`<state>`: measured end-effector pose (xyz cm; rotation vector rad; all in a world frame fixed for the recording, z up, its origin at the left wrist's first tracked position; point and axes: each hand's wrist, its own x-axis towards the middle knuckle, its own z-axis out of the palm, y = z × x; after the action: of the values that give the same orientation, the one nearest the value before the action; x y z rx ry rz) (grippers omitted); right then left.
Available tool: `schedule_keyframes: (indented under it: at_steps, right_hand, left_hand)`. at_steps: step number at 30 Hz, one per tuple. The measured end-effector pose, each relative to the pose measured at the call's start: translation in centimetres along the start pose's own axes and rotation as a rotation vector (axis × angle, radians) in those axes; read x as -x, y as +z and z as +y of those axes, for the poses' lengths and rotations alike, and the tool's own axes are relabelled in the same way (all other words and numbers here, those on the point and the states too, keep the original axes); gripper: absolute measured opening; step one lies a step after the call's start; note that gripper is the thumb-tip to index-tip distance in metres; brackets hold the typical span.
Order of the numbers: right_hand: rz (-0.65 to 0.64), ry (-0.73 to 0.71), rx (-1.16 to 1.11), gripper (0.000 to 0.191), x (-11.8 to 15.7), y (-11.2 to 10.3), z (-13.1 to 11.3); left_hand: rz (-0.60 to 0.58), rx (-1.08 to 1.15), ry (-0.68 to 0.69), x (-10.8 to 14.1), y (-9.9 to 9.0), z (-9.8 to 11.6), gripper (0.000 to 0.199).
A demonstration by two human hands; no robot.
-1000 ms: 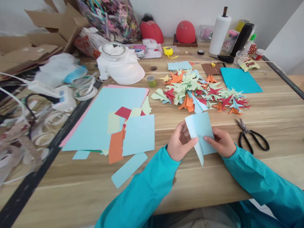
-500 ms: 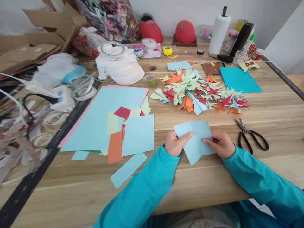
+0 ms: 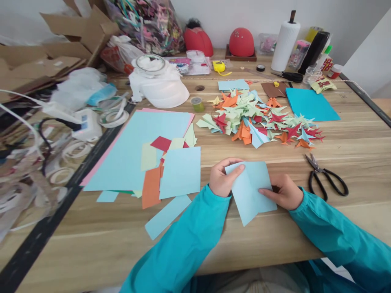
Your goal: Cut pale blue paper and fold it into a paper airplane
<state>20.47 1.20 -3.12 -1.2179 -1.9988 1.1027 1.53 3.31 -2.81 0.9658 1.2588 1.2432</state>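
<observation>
A light blue paper with a crease down it is held above the wooden table. My left hand pinches its upper left corner, thumb on top. On the right edge, my right hand grips the same paper between thumb and fingers. Beyond it lies a pile of folded paper shapes in green, orange, red and blue. To the left, a flat blue sheet overlaps an orange piece and large blue sheets. A narrow blue strip rests nearer the front.
Black-handled scissors lie right of my right hand. Bright blue paper, a green spool and a yellow tape measure sit farther back. Tape rolls, cables and a cardboard box crowd the left side.
The held paper has tilted and its lower corner has dropped toward me. My left fingers have shifted up along its top edge. The whole view has moved slightly.
</observation>
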Motion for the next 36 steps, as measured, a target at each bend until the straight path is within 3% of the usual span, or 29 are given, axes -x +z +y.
schedule_keyframes:
  at_steps: [3,8,12,17,23,30,33,36]
  right_hand:
    - [-0.125,-0.02,0.059,0.033,0.0,-0.1,-0.1]
    - [-0.093,0.019,-0.052,0.026,0.0,0.0,0.0]
    - [-0.045,0.114,-0.198,0.028,0.1,0.1,0.1]
    - [0.087,0.17,-0.245,0.028,0.0,0.1,-0.1]
    - [0.319,0.245,-0.319,0.028,-0.4,-0.3,-0.1]
    - [0.537,0.288,-0.38,0.03,-1.1,-1.1,0.8]
    - [0.537,0.308,-0.372,0.033,-1.4,-1.4,1.4]
    - [0.403,0.31,-0.331,0.037,-1.6,-1.6,1.7]
  left_hand:
    - [-0.023,-0.111,0.052,0.1,0.1,-0.2,0.024]
    - [-0.135,-0.232,0.125,0.8,0.6,-0.3,0.016]
    - [-0.184,-0.202,0.109,1.0,0.9,-0.2,0.017]
    - [-0.231,-0.093,-0.013,1.0,1.2,-0.5,0.04]
    - [-0.334,0.039,-0.072,1.4,1.7,-1.4,0.047]
    - [-0.501,-0.07,-0.076,1.9,1.7,-2.4,0.052]
    - [-0.483,-0.186,0.064,2.0,1.6,-2.2,0.06]
    - [-0.265,-0.394,0.422,1.5,1.2,-1.7,0.067]
